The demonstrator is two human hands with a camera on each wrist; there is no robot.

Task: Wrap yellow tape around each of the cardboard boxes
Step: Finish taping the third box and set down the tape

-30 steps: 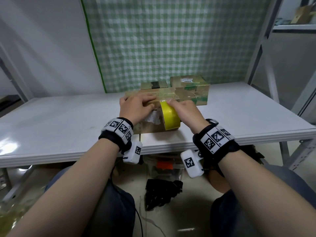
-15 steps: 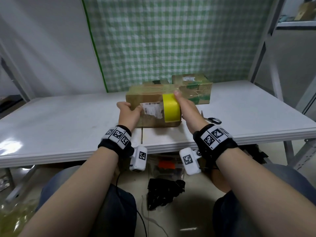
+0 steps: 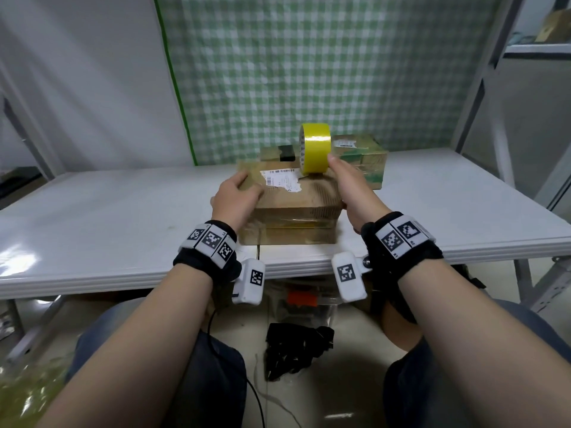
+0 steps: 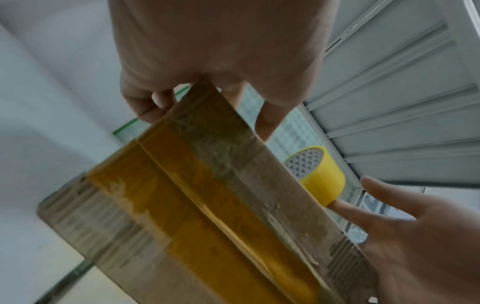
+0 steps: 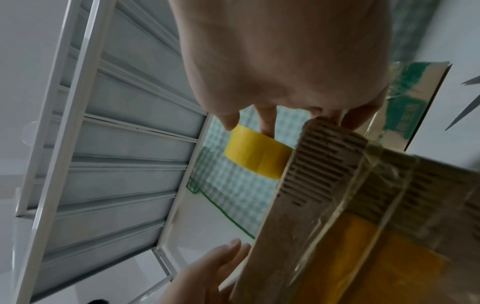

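Note:
A brown cardboard box (image 3: 296, 205) lies on the white table (image 3: 123, 217), its labelled face up. A band of yellow tape (image 4: 207, 205) runs along the side facing me. My left hand (image 3: 238, 193) grips the box's left end, thumb and fingers (image 4: 145, 107) curled round its edge. The yellow tape roll (image 3: 315, 148) stands on edge on top of the box near its far right corner. My right hand (image 3: 343, 177) is at the box's right end with straight fingers (image 4: 345, 207), one fingertip touching the roll (image 5: 257, 156).
Behind the box stand a second cardboard box (image 3: 361, 159) with green print and a smaller box (image 3: 278, 152). Scissor blades (image 5: 467, 98) show at the right. The table's front edge (image 3: 123, 273) is close to my wrists. A metal shelf frame (image 3: 482, 88) rises at the right.
The box has turned so its labelled face points up instead of towards me. The tape roll went from the front face to the top. My right hand's fingers have straightened.

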